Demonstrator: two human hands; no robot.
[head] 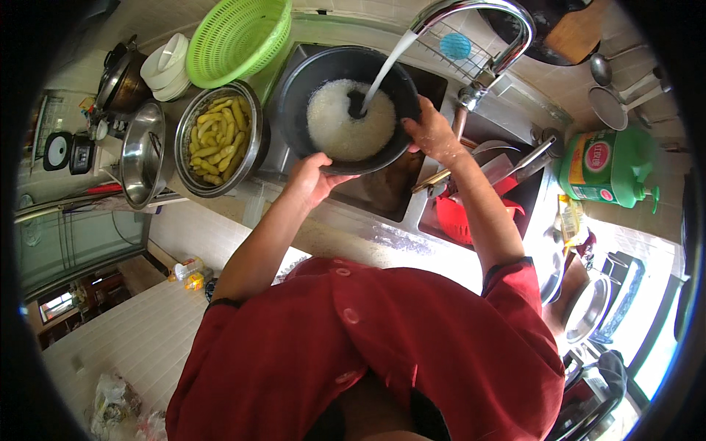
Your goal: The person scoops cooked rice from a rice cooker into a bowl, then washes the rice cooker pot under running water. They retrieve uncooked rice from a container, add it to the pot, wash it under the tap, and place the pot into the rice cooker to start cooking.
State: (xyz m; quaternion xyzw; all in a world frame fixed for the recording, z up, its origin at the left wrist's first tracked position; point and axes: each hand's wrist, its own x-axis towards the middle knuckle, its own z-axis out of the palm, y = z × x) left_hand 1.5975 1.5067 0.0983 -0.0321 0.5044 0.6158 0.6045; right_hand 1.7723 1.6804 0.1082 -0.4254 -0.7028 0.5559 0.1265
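Note:
Both my hands grip a dark round pot (298, 93) over the left basin of a steel sink (380, 187). My left hand (314, 179) holds its near rim, thumb over the edge and fingers beneath. At the right side of the rim, my right hand (436, 131) grips it and bears a few white grains. White rice (331, 124) lies inside the pot under cloudy water. From the curved chrome faucet (474, 8), a stream of water (389, 66) falls into the pot and parts the rice around a dark patch.
Left of the sink stand a steel bowl of yellow-green pods (220, 140), an empty steel basin (144, 157), a green plastic colander (237, 41) and stacked white bowls (165, 69). The right basin holds a red plastic basket (455, 218) and a cleaver (496, 168). A green detergent jug (604, 165) stands beyond.

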